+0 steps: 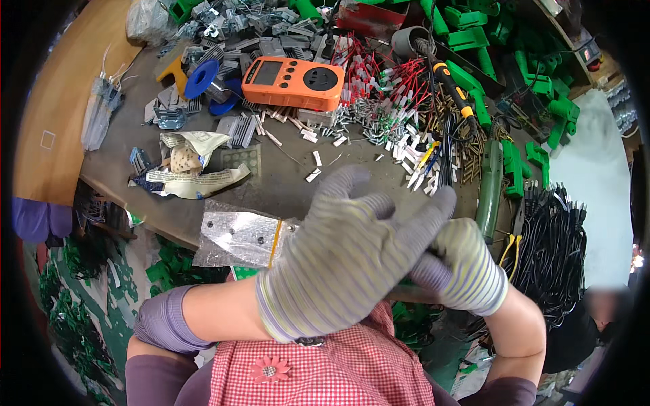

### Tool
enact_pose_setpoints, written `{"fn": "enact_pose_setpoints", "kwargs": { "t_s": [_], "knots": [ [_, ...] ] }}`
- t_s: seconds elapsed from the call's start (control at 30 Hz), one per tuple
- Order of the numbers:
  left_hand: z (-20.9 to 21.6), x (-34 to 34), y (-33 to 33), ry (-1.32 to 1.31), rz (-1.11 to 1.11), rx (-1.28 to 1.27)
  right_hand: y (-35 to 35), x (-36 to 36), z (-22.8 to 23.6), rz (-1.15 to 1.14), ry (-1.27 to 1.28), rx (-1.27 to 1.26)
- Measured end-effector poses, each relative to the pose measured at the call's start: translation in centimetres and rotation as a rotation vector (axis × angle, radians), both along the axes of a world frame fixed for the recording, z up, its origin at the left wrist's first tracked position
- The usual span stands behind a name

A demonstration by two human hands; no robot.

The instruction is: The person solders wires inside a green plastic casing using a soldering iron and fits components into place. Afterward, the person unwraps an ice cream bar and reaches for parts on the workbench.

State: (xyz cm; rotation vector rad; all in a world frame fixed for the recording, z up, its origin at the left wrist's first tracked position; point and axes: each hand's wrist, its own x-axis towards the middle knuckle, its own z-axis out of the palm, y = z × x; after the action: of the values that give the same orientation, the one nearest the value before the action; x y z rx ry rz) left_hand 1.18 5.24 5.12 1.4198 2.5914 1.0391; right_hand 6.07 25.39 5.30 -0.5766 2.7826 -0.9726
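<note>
Both my hands wear grey gloves with striped palms and backs, and they meet above the near edge of the bench. My left hand (332, 264) is in front, its fingers stretched and apart, with nothing visible in them. Against its fingers, my right hand (470, 267) is curled; its fingertips are partly hidden behind the left hand, and I cannot make out what they grip. A clear plastic bag (240, 238) with an orange stripe lies beside my left hand, at the bench edge. Beyond the hands are white-sleeved small parts (409, 159) and a yellow-handled tool (425, 162).
An orange multimeter (292, 82) lies at the back middle, near a blue spool (202, 80) and heaped metal parts (230, 30). A torn wrapper (196, 177) lies left. Green plastic housings (467, 39), a soldering iron (455, 91) and bundled black cables (550, 250) crowd the right.
</note>
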Motion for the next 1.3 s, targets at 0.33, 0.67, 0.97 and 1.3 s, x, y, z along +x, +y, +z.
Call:
{"fn": "enact_pose_setpoints", "kwargs": {
  "t_s": [0.33, 0.67, 0.97, 1.3],
  "knots": [
    [-1.6, 0.4, -0.2, 0.033, 0.047, 0.252, -0.1, 1.1, 2.6, -0.097, 0.184, 0.208],
    [-1.3, 0.4, -0.6, -0.018, 0.058, 0.163, -1.3, -0.1, 4.3, -0.492, -0.942, -0.356],
    [-1.2, 0.4, -0.3, -0.041, 0.039, 0.205, -0.2, 1.1, 0.8, 0.025, -0.198, -0.248],
    [-1.7, 0.1, -0.7, -0.093, 0.026, 0.148, -0.7, 0.8, 0.7, 0.1, 0.382, 0.208]
  ]
}}
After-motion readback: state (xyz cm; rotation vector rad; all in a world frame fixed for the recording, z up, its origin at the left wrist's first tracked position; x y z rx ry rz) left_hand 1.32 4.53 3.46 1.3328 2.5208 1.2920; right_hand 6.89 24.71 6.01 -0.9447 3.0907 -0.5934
